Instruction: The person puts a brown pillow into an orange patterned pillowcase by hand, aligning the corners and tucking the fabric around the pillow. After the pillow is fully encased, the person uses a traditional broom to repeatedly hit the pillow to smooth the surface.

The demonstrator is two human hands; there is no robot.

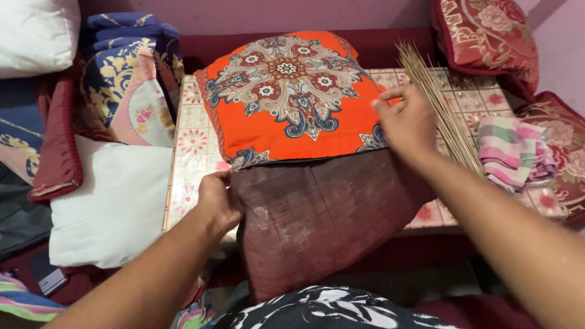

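A dark maroon inner pillow (317,213) lies half inside an orange patterned pillow cover (286,91) on a tiled table (195,146). My left hand (218,201) grips the pillow's near left corner at the cover's open edge. My right hand (407,122) pinches the cover's right edge, fingers closed on the fabric. Right beside that hand lies a bundle of thin broom sticks (439,103), fanned toward the back.
A folded pink and green checked cloth (512,152) sits on the table's right side. Red floral cushions (493,36) stand at the back right. A white pillow (109,207) and blue floral bedding (128,79) lie left of the table.
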